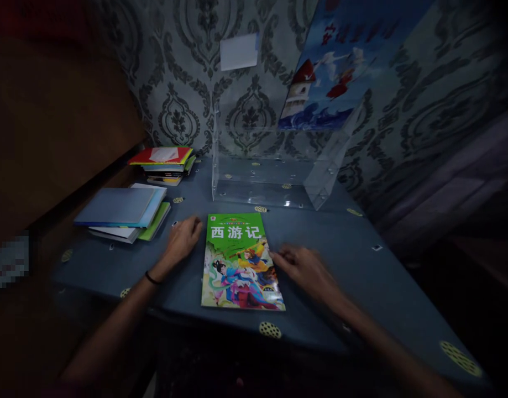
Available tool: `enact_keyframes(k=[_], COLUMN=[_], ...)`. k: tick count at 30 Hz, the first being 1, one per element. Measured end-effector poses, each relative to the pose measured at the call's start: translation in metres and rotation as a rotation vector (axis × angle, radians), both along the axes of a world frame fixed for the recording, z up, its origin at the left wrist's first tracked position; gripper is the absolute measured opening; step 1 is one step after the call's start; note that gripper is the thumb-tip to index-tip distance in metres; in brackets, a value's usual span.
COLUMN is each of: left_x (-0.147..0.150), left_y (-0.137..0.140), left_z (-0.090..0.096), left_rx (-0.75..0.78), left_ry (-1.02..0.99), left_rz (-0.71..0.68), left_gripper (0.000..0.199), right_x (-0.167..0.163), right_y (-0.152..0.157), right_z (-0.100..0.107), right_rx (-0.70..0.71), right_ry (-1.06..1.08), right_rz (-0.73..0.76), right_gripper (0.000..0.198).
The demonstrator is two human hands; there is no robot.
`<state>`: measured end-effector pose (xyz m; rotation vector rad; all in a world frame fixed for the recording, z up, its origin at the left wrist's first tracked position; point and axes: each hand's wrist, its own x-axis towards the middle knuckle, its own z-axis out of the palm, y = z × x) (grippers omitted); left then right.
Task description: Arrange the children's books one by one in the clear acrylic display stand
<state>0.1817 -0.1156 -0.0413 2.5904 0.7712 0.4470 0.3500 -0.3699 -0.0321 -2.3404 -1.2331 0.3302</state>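
A picture book (241, 262) with a green top, white Chinese characters and costumed figures lies flat, cover up, near the table's front edge. Just left of its upper part is my left hand (184, 239), fingers curled together and nothing visible in them; a dark band circles the wrist. My right hand (301, 268) is at the book's right edge, somewhat blurred. One of its digits points at the cover's edge, apart from the other bent fingers, and I cannot tell if it touches. Neither hand grips the book.
A clear acrylic stand (257, 185) stands behind the book, with a blue illustrated book (324, 77) upright above its right side. Two stacks of books, a nearer one (116, 207) and a farther one (165, 157), lie at left. The patterned cloth (328, 221) covers the table.
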Motion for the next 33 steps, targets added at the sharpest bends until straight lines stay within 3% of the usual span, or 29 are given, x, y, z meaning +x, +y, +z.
enact_keyframes(k=[5, 7, 10, 14, 20, 29, 33], left_x=[0.019, 0.023, 0.022, 0.019, 0.019, 0.017, 0.038], left_y=[-0.008, -0.009, -0.007, -0.005, -0.004, -0.004, -0.03], left_z=[-0.028, -0.04, -0.053, -0.058, -0.056, -0.044, -0.027], left_rx=[0.092, 0.092, 0.108, 0.127, 0.126, 0.204, 0.34], left_ry=[-0.142, -0.157, -0.169, -0.165, -0.126, 0.008, 0.167], left_rz=[-0.172, -0.218, -0.239, -0.23, -0.236, -0.235, -0.261], left_gripper=[0.037, 0.044, 0.047, 0.043, 0.043, 0.044, 0.042], right_x=[-0.023, -0.029, -0.021, 0.012, 0.04, 0.042, 0.048], right_y=[0.069, 0.1, 0.121, 0.103, 0.067, 0.068, 0.069], right_z=[0.004, -0.006, -0.027, -0.047, -0.056, -0.069, -0.075], right_rx=[0.212, 0.208, 0.156, 0.147, 0.162, 0.268, 0.319], right_ry=[-0.06, -0.089, -0.153, -0.187, -0.162, -0.155, -0.118], right_rz=[0.312, 0.452, 0.511, 0.424, 0.258, 0.206, 0.187], right_gripper=[0.03, 0.039, 0.047, 0.048, 0.049, 0.048, 0.048])
